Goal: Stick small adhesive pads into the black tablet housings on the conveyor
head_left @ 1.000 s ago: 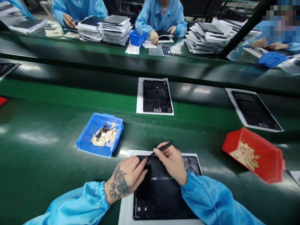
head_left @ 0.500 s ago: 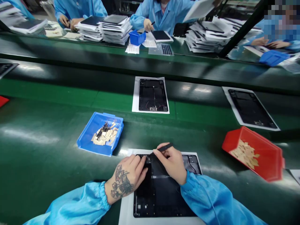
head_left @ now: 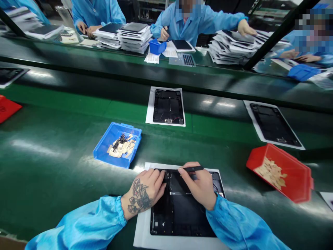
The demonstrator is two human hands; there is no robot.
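A black tablet housing [head_left: 191, 218] lies on white paper [head_left: 142, 225] in front of me. My left hand [head_left: 145, 191] rests over its upper left part, fingers bent and pressed together at the top edge, the fingertips touching the housing. Between the thumb and fingers of my right hand [head_left: 199, 184] is a slim black tool, apparently tweezers [head_left: 194, 168]; its tip is hard to make out. That hand hovers over the upper middle of the housing. A thin cable shows inside the housing at the right.
A blue bin [head_left: 104, 149] holds small parts with black wires. At right, a red bin [head_left: 293, 184] contains beige pieces. More tablet housings [head_left: 169, 106] lie on paper along the green conveyor belt [head_left: 125, 107]. Co-workers in blue sit beyond, beside stacked papers [head_left: 136, 38].
My right hand has drawn back slightly to the right with the tweezers, away from my left fingertips. Across the bench, a co-worker's arm has put the papers down onto the stack.
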